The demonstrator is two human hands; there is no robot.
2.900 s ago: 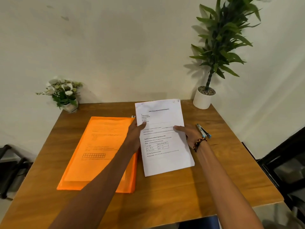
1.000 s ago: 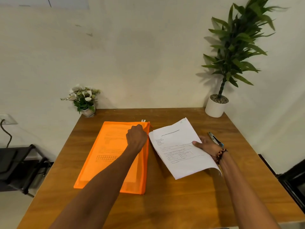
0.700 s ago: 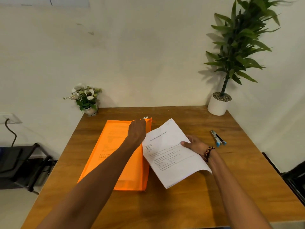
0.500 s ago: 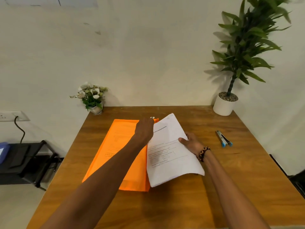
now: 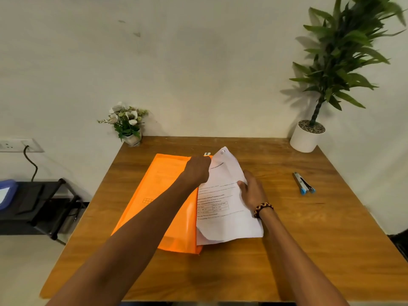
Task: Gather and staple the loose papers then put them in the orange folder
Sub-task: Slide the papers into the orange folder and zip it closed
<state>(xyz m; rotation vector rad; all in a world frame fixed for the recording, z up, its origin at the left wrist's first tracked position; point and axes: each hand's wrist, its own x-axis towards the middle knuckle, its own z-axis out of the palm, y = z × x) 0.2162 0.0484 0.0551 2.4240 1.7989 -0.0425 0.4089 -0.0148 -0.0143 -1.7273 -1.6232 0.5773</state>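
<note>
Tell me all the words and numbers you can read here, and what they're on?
Papers: printed lines, a bold heading and a small table, all too blurred to read for sure.
Orange folder: faint print and a little grid show through, too faint to read.
Stapler: no readable label.
White pot: no writing.

The scene is evenly, softly lit. Soft shadows are cast leftward on the wall (image 5: 198, 62) by the tall plant (image 5: 344, 51). Straight edges are bowed by wide-angle distortion, and fine print is blurred.
</note>
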